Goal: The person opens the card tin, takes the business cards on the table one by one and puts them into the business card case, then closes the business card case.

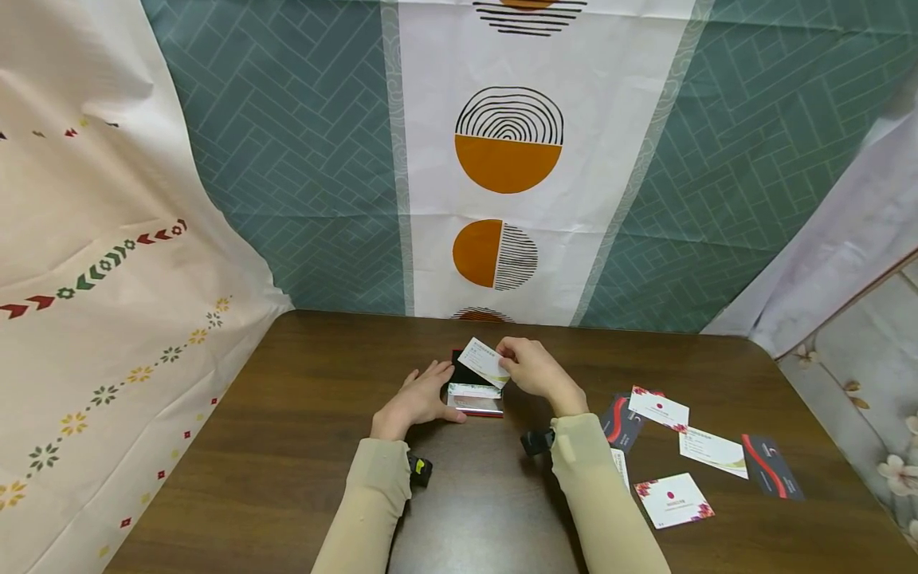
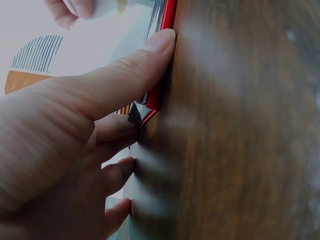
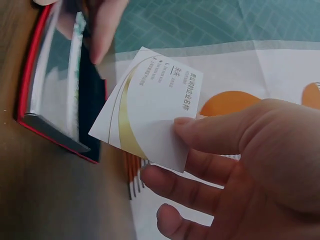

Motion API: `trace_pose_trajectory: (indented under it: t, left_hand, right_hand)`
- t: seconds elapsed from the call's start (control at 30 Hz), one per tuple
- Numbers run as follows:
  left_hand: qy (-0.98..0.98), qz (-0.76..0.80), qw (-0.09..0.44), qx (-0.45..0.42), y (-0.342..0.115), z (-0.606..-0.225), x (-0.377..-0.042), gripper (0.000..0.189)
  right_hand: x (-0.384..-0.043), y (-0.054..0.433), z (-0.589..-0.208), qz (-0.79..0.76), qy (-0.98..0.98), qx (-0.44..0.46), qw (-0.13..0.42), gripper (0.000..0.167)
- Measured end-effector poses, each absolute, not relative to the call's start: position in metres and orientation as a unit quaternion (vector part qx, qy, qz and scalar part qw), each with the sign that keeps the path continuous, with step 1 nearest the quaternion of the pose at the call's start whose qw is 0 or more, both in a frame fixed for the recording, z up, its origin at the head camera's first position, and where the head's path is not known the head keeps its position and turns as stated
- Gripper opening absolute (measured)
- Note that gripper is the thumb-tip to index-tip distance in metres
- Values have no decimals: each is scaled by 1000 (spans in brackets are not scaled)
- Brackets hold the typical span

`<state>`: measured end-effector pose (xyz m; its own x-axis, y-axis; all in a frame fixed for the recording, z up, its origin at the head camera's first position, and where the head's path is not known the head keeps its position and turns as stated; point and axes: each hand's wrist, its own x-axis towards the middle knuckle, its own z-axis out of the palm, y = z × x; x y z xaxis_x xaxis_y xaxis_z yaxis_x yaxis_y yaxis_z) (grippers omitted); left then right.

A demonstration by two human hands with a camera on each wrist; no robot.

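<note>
A white business card [image 3: 155, 107] with a gold curve and printed text is pinched between the thumb and fingers of my right hand [image 1: 534, 368]. The card is tilted over an open card case [image 1: 475, 405], which has a red edge, a silvery front and a black inner lid [image 1: 464, 375]. Inside the case, a white card edge with a green floral print [image 3: 76, 70] shows. My left hand [image 1: 419, 401] grips the case at its left side. Its thumb [image 2: 150, 52] lies along the red front edge, with the index finger at the corner.
Several business cards lie scattered at the right: white ones with red flowers [image 1: 674, 501], a white one with a gold curve [image 1: 712, 452] and dark ones with a red stripe [image 1: 771, 467]. A patterned curtain [image 1: 344, 159] hangs behind the brown wooden table [image 1: 323, 383].
</note>
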<state>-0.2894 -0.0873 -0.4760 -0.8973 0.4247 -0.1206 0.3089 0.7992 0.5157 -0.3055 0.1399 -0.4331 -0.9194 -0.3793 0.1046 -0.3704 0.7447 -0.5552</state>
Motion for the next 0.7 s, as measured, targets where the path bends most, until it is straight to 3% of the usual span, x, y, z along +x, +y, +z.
trace_pose_trajectory:
  t: [0.7]
  left_hand:
    - [941, 249, 116, 199, -88, -476, -289, 97]
  right_hand:
    - [-312, 125, -454, -254, 952, -170, 30, 18]
